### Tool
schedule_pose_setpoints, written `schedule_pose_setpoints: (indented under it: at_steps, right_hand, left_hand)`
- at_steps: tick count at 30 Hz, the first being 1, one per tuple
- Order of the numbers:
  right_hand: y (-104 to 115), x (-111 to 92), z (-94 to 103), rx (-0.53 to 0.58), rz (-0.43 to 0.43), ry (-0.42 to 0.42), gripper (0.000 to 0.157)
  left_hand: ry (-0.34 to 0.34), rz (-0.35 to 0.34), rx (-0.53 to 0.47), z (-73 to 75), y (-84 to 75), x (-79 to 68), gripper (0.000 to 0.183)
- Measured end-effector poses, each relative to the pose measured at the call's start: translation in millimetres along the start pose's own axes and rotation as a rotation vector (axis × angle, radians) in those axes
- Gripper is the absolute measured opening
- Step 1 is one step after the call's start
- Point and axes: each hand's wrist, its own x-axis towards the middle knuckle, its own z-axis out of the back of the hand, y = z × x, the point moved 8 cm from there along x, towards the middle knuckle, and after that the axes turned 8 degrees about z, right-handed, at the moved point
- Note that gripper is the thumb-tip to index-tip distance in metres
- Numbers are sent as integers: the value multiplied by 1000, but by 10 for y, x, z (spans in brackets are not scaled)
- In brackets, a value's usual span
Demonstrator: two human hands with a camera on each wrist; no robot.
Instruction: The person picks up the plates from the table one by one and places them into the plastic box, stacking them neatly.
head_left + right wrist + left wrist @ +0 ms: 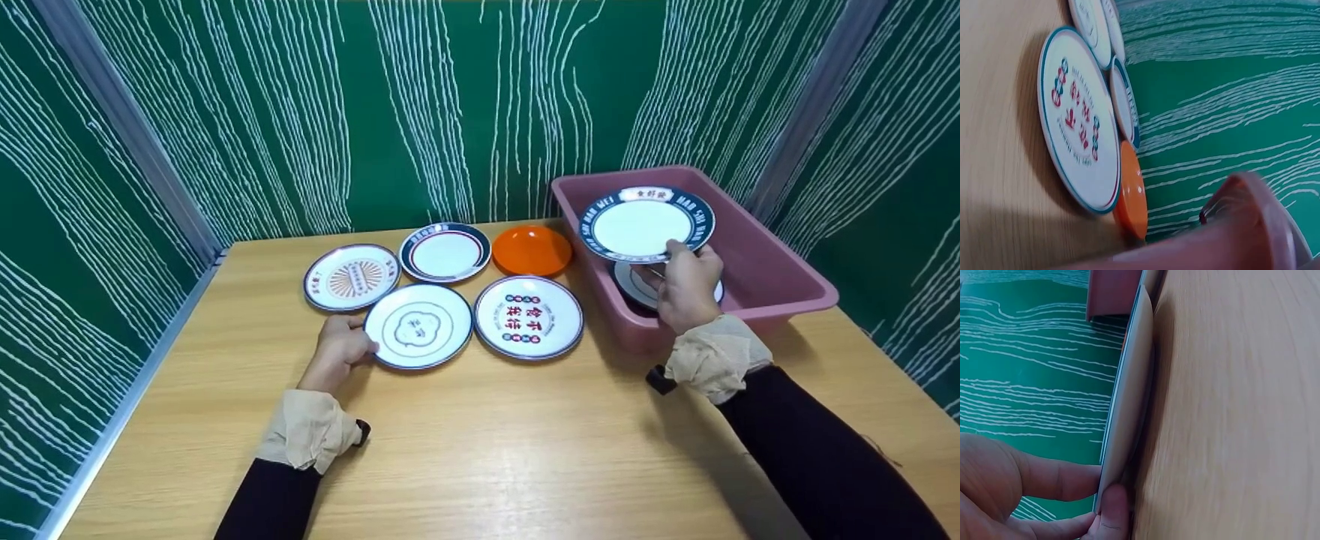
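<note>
— Dark sleeves (832,450) lie nearest the camera, entering at the lower left and lower right of the frame. Condition of the left fingers?

— Left hand (337,349), left of centre: its fingers (1061,479) pinch the rim of the scallop-motif plate (418,327), parted only by the plate's thickness. That plate extends to their right over the desk (480,450); whether its foot bears on the wood, I cannot tell.

— And the right?

— Right hand (686,289), right of centre: thumb on top of the rim of the teal-rimmed plate (645,225), other fingers beneath, closed to a narrow grip. Head view only; the right wrist view does not show them.

— Governing relation?

— Teal-rimmed plate lies to the upper left of the right fingers, above the pink basin (765,259). Being round, it has no long axis; foreshortened, it reads widest across the frame. The right hand is nearer the basin, the left well apart from it.

— Further out?

— Another plate (628,289) sits in the basin, partly hidden. Red-lettered plate (529,317), just right of the scallop-motif one. Orange plate (532,251), beside the basin's left wall; red-ringed plate (445,253), left of that; sunburst plate (352,277), leftmost. Green wall (405,150) behind, upper frame.
</note>
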Motion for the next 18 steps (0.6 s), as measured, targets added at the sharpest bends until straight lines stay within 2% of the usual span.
schedule_pose_setpoints:
  at_steps: [9, 18]
  right_hand:
    - [21, 145, 70, -64, -11, -12, 55]
    - [30, 212, 119, -40, -37, -41, 48]
  left_hand:
    - [30, 21, -73, -22, 26, 52, 50]
    - [65, 43, -169, -34, 73, 82, 46]
